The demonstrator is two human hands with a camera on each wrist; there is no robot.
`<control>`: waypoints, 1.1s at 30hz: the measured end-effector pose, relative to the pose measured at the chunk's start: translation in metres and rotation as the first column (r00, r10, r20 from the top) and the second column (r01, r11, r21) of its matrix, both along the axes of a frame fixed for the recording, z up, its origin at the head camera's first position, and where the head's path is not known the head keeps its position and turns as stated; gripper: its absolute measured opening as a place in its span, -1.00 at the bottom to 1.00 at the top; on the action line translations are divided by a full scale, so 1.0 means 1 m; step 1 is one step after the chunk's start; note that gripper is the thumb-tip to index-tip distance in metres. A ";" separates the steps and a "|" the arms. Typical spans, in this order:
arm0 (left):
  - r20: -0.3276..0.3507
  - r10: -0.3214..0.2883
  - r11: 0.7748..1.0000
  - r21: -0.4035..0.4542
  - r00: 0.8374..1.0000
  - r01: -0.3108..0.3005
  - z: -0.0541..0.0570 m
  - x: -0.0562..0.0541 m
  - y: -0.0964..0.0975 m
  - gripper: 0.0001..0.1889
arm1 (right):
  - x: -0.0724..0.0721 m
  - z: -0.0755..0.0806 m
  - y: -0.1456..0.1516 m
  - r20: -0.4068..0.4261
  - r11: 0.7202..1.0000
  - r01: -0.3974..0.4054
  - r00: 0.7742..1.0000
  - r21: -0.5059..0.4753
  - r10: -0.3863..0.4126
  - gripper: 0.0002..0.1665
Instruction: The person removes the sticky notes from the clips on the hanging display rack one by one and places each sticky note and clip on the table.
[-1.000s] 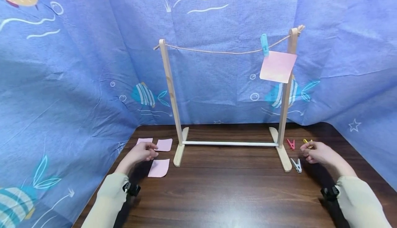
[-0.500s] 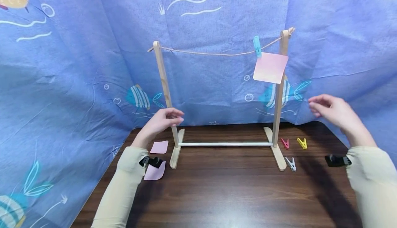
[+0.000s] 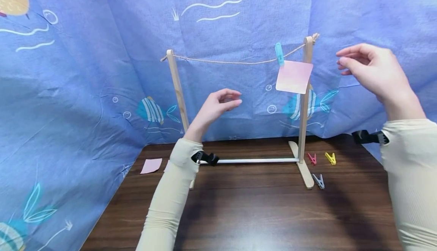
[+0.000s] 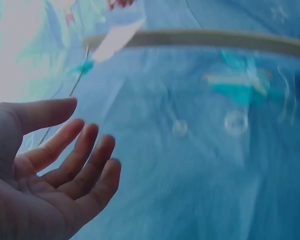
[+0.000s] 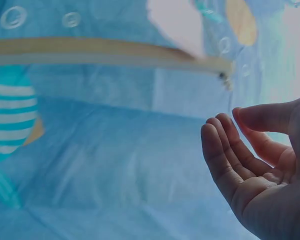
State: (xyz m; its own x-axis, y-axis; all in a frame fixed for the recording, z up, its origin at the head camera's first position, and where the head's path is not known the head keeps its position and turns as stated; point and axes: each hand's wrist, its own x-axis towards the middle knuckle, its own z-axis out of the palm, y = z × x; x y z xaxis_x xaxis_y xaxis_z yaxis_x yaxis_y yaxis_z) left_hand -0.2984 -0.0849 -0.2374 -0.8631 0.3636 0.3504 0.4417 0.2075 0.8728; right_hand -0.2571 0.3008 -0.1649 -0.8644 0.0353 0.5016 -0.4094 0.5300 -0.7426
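Note:
My left hand (image 3: 216, 109) is raised in front of the wooden rack, below its rope (image 3: 222, 61), with fingers loosely bent and nothing between them. To the right of the rack's right post (image 3: 303, 122), my right hand (image 3: 380, 71) hangs in the air, also holding nothing. From the rope a pink sticky note (image 3: 294, 77) dangles by a light blue clothespin (image 3: 279, 54), slightly tilted. Both wrist views confirm bare palms: the left palm (image 4: 65, 185) and the right palm (image 5: 260, 185) face their cameras with fingers gently curved.
A pink note (image 3: 151, 165) lies at the table's left; the left sleeve (image 3: 170, 198) hides most of another. Red (image 3: 312, 159), yellow (image 3: 330, 158) and pale grey (image 3: 319, 181) clothespins lie near the rack's right foot (image 3: 305, 173). A blue fish-print cloth (image 3: 222, 103) hangs behind.
Both hands have risen from the table, the left from beside the notes and also rightward, the right from beside the clothespins up to about rope height. The view has shifted slightly.

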 end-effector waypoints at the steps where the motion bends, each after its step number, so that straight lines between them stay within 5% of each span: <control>1: -0.004 -0.003 1.000 0.025 1.000 0.003 0.001 -0.001 0.009 -0.63 | 0.001 0.004 -0.003 -0.008 1.000 -0.004 1.000 -0.004 0.004 -0.84; 5: 0.012 -0.034 0.995 0.091 0.999 0.032 -0.003 -0.003 0.043 -0.62 | 0.004 0.016 -0.015 -0.038 1.000 -0.008 0.999 0.001 0.008 -0.78; 12: 0.139 -0.111 0.988 0.125 0.984 0.094 -0.009 -0.008 0.089 -0.54 | 0.006 0.033 -0.041 -0.093 0.999 -0.045 0.995 0.023 0.047 -0.70; 19: 0.167 -0.151 0.961 0.256 0.974 0.105 -0.011 -0.015 0.130 -0.65 | 0.005 0.047 -0.061 -0.083 0.996 -0.010 0.996 0.090 0.018 -0.60; 27: 0.133 -0.117 0.923 0.380 0.984 0.058 -0.012 -0.017 0.141 -0.75 | -0.004 0.058 -0.075 -0.030 0.974 0.020 0.999 0.225 -0.014 -0.49; 33: 0.149 -0.073 0.935 0.354 0.986 0.016 -0.012 -0.020 0.133 -0.83 | -0.010 0.061 -0.088 0.036 0.947 -0.049 0.999 0.317 0.039 -0.39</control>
State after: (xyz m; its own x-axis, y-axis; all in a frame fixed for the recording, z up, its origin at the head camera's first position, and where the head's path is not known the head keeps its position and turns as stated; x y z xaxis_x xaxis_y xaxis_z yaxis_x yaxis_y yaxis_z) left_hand -0.3179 0.0486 -0.2499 -0.9032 0.2816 0.3240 0.2951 -0.1410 0.9450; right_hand -0.2666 0.2130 -0.1044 -0.8759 -0.1600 0.4552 -0.4182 0.7222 -0.5509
